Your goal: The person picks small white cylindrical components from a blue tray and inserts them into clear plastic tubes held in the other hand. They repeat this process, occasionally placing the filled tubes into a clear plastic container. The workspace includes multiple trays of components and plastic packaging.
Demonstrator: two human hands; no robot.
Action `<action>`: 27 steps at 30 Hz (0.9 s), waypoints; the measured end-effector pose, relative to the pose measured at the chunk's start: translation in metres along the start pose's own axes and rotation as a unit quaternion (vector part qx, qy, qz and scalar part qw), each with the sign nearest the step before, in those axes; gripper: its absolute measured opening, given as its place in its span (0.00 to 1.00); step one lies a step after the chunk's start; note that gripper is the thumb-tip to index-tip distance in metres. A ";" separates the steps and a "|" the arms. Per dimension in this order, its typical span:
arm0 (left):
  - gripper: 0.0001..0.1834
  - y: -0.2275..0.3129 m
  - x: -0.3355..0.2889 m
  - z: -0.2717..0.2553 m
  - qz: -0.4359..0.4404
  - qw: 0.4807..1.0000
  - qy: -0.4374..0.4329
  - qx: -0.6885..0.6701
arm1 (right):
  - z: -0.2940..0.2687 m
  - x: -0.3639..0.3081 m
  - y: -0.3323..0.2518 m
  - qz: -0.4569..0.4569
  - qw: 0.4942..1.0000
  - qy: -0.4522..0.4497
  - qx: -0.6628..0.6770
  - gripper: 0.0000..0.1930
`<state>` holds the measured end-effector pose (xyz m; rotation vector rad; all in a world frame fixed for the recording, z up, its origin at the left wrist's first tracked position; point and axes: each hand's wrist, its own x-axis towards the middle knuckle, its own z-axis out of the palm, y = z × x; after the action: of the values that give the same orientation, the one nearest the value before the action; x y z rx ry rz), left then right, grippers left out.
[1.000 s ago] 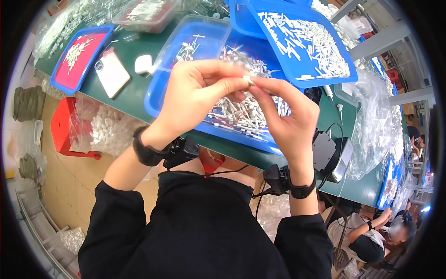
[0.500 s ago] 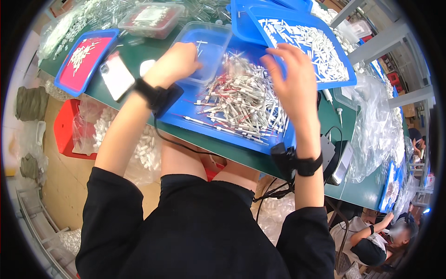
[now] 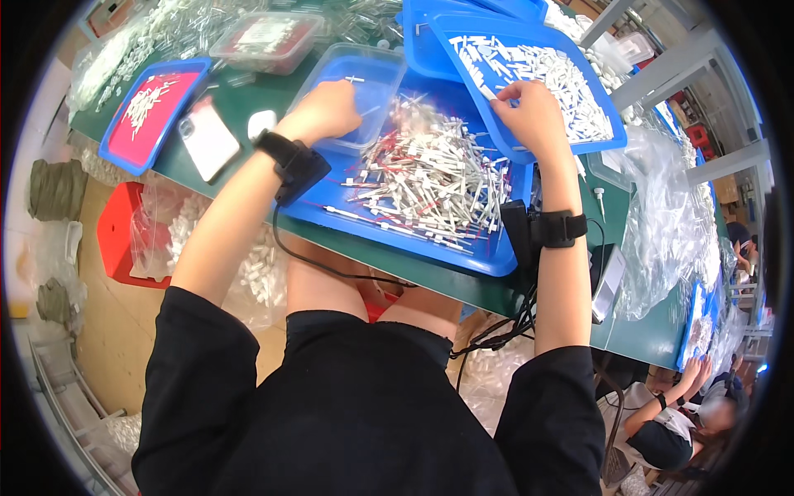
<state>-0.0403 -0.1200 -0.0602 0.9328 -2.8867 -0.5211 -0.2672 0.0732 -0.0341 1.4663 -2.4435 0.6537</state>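
Note:
My left hand (image 3: 332,109) is closed, fingers curled down, over a clear plastic tub (image 3: 387,66) with a few thin pieces in it. What those fingers hold is hidden. My right hand (image 3: 536,120) pinches thumb and forefinger together at the left rim of an upper blue tray (image 3: 511,142), and a small white tube (image 3: 488,93) shows at the fingertips. More short white tubes (image 3: 579,107) fill that tray. Between and below my hands, a lower blue tray (image 3: 488,263) carries a big heap of thin white sticks (image 3: 438,178), some with red parts.
At the left lie a white phone (image 3: 208,140), a white rounded case (image 3: 262,122) and a blue-rimmed tray with a pink base (image 3: 124,149). A lidded tub (image 3: 269,41) stands behind. Cables run from my wrist devices. Plastic bags (image 3: 662,240) and a co-worker (image 3: 662,430) are at the right.
My right hand has moved right from above the heap to the upper tray's rim, and its spread fingers have closed into a pinch. The left hand has shifted slightly down and right.

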 end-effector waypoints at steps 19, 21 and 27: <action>0.12 0.068 -0.127 -0.060 0.131 0.776 -0.010 -0.617 | -0.092 -0.067 -0.085 -0.022 0.910 -0.069 0.407 0.13; 0.11 0.082 -0.135 -0.058 0.168 0.784 0.033 -0.597 | -0.096 -0.085 -0.099 -0.044 0.869 -0.072 0.487 0.11; 0.11 0.092 -0.142 -0.064 0.278 0.861 0.131 -0.405 | -0.101 -0.104 -0.097 -0.011 0.784 -0.075 0.616 0.09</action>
<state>0.0345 0.0125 0.0371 0.0249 -2.1525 -1.2533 -0.1367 0.1633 0.0378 1.8725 -2.0011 2.5061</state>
